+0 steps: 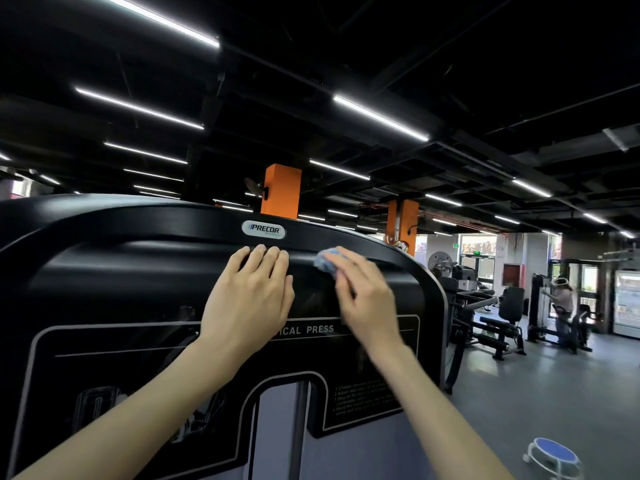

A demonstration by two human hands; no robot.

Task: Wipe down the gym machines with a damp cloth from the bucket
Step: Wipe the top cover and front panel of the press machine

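Observation:
A black Precor press machine shroud [138, 271] fills the lower left of the view, with a logo badge [264, 229] near its top edge. My left hand [251, 299] lies flat on the shroud just below the badge, fingers together and holding nothing. My right hand [363, 296] presses a bunched blue and white cloth [325, 260] against the shroud's upper right curve; only the cloth's top shows past my fingers. No bucket is in view.
A white stool with a blue round top [553, 459] stands on the grey floor at the lower right. Further right are other black machines [491, 320] and a person [562, 303] at one of them. Orange pillars [281, 188] rise behind the shroud.

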